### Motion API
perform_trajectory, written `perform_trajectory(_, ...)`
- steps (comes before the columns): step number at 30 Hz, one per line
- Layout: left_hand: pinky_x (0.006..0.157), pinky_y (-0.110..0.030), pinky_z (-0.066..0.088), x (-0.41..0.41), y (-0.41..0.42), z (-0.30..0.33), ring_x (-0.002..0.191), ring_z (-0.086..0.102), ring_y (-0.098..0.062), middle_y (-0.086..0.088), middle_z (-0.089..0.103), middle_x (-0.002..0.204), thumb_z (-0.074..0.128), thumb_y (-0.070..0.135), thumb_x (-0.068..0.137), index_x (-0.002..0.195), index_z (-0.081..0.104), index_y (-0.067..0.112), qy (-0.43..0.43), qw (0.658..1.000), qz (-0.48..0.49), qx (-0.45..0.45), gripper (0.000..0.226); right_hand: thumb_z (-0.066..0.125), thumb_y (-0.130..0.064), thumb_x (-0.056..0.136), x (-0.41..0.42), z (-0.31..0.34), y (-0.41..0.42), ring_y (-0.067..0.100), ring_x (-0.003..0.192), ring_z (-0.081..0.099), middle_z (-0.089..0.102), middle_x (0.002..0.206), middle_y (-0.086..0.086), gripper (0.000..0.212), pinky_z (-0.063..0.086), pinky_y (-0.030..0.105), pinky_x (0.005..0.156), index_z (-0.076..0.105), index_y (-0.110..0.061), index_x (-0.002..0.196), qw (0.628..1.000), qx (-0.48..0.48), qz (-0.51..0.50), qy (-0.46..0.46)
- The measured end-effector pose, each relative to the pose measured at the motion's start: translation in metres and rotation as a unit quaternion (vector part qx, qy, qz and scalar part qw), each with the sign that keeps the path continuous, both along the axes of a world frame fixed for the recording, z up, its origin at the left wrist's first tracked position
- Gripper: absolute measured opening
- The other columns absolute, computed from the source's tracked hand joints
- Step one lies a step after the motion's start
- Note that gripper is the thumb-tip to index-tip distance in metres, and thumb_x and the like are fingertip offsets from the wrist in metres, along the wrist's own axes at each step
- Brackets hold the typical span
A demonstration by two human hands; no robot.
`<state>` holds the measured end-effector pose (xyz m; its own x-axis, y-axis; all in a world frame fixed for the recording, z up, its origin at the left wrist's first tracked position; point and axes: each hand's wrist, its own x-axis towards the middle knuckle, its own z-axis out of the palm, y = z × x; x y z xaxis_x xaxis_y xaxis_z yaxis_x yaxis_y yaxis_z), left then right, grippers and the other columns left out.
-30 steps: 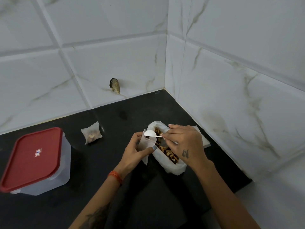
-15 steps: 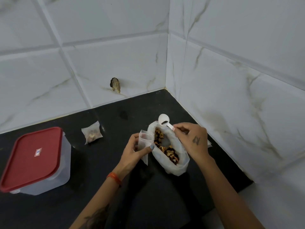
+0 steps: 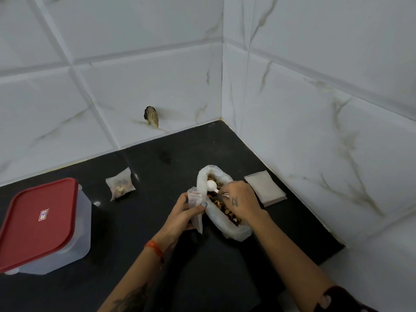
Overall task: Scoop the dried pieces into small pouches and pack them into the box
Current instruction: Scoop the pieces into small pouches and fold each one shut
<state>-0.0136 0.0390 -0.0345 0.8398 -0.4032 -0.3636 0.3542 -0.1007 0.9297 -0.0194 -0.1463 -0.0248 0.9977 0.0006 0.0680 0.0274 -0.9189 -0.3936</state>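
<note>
A white plastic bag [image 3: 234, 230] lies open on the black counter, full of brown dried pieces [image 3: 225, 210]. My right hand [image 3: 240, 199] pinches the handle of a small white spoon [image 3: 212, 185], whose bowl sits over the bag's far end. My left hand [image 3: 182, 212] grips a small clear pouch [image 3: 196, 206] upright beside the bag's left edge. A filled pouch [image 3: 120, 185] lies on the counter further left. The clear box with a red lid [image 3: 38, 224] stands shut at the far left.
A flat stack of empty pouches [image 3: 265, 188] lies right of the bag, near the tiled wall. Tiled walls meet in a corner behind the counter. A small brown object [image 3: 151, 116] sticks to the back wall. The counter's front edge lies at lower right.
My right hand swung the spoon away from the pouch to the bag's far end, then lowered it into the bag's opening. My left hand kept holding the pouch in place.
</note>
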Motion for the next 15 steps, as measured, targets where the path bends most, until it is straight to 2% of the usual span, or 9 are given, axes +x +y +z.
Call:
perform_trajectory(3,0.095,-0.05,0.048,0.002,0.0,-0.002,0.112,0.059,-0.021,-0.001,0.064,0.117,0.067,0.027,0.083,0.125,0.047,0.031,0.004,1.0,0.003,0.0,0.046,0.061,-0.022,0.09,-0.007,0.003,-0.014,0.015,0.094,0.062,0.07,0.1,0.0,0.019,0.047,0.021,0.084,0.073,-0.024,0.104,1.0,-0.012,-0.004,0.024)
perform_trajectory(6,0.094,-0.05,0.049,0.002,-0.001,-0.003,0.112,0.059,-0.022,-0.002,0.065,0.118,0.072,0.036,0.075,0.126,0.047,0.034,0.006,1.0,0.003,0.0,0.056,0.062,-0.026,0.089,-0.015,0.008,-0.025,0.013,0.082,0.063,0.073,0.093,-0.001,0.018,0.038,0.015,0.067,0.074,-0.022,0.102,0.999,0.014,-0.052,-0.003)
perform_trajectory(9,0.093,-0.049,0.05,0.002,-0.001,-0.003,0.112,0.059,-0.022,-0.002,0.063,0.119,0.069,0.032,0.079,0.127,0.046,0.034,0.009,1.0,0.002,-0.002,0.054,0.063,-0.031,0.088,-0.019,0.006,-0.023,0.006,0.068,0.053,0.073,0.085,-0.002,0.018,0.026,0.009,0.052,0.075,-0.022,0.098,0.992,0.045,-0.109,-0.044)
perform_trajectory(11,0.094,-0.049,0.049,0.001,-0.002,-0.002,0.113,0.058,-0.021,-0.002,0.063,0.119,0.066,0.03,0.08,0.124,0.046,0.035,0.012,1.0,0.002,-0.003,0.048,0.059,-0.032,0.091,-0.018,0.001,-0.018,0.005,0.069,0.051,0.071,0.087,-0.003,0.019,0.023,0.01,0.052,0.073,-0.023,0.1,0.994,0.023,-0.106,-0.022)
perform_trajectory(15,0.092,-0.047,0.05,0.001,-0.003,0.0,0.111,0.059,-0.02,-0.002,0.064,0.117,0.062,0.024,0.086,0.125,0.046,0.035,0.014,1.0,0.006,-0.006,0.043,0.058,-0.029,0.091,-0.014,0.003,-0.011,0.011,0.082,0.063,0.072,0.095,-0.003,0.022,0.037,0.016,0.065,0.071,-0.024,0.107,0.997,0.011,-0.078,0.013)
